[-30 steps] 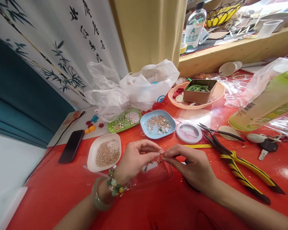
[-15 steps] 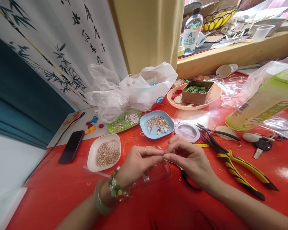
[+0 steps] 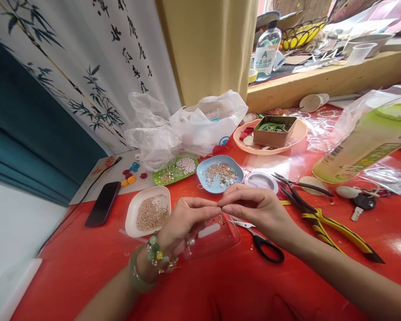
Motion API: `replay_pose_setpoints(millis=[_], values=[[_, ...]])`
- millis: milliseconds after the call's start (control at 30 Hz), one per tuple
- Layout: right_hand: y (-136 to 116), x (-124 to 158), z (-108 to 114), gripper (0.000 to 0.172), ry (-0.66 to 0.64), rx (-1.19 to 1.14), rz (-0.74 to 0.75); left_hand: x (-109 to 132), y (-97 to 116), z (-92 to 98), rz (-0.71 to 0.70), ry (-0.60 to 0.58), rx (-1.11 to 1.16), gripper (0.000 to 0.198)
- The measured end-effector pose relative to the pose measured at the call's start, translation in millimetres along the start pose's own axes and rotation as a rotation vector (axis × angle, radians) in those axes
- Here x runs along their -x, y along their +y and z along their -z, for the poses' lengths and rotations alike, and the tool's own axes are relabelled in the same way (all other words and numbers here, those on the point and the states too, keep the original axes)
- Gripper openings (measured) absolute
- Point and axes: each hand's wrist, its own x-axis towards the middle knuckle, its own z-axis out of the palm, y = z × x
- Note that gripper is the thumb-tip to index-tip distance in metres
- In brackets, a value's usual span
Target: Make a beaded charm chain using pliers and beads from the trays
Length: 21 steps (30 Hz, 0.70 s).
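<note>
**Two hands pinch a tiny piece together above a clear tray on a red tabletop**

Seen from above, the left hand (image 3: 183, 220), with a beaded bracelet (image 3: 157, 256) and a pale bangle on its wrist, meets the right hand (image 3: 257, 209) fingertip to fingertip. Both are closed in a fine pinch on a small piece (image 3: 220, 208), too small to make out. They hold it just above a clear tray (image 3: 227, 238) near the middle of the tabletop (image 3: 220, 285).

Just beyond the hands are three dishes. A white dish (image 3: 130, 223) on the left is full of gold beads, a green dish (image 3: 158, 179) holds pearls, and a blue dish (image 3: 203, 185) holds mixed beads. A clear cord spool (image 3: 260, 180) lies right of the blue dish.

Black-handled scissors (image 3: 263, 245) lie near the right hand, and yellow-handled pliers (image 3: 334, 225) lie farther right, neither one touched. A phone (image 3: 103, 209) lies at far left.

The beadwork looks to be in its early or middle part. The dishes are well stocked, only a few loose bits lie in the tray, and no finished strand shows.
</note>
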Motion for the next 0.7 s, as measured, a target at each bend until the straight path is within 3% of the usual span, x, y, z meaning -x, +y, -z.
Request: replay_pose_setpoints(millis=[133, 300, 400, 700], values=[[-4.4, 11.6, 5.9, 0.009, 0.069, 0.372, 0.069, -5.7, 1.2, 4.5, -0.016, 0.049, 0.028, 0.019], [11.4, 44.5, -4.8, 0.019, -0.337, 0.913, 0.289, -10.4, 3.1, 11.4, -0.114, 0.087, 0.025, 0.02], [24.9, 52.4, -13.7, 0.016, -0.449, 1.134, 0.374, -11.4, 2.8, 12.4, -0.122, 0.088, 0.013, 0.024], [47.2, 32.9, -17.1, 0.016, -0.317, 1.308, 0.361, -11.5, -4.6, 13.1, -0.108, 0.016, -0.053, 0.025]])
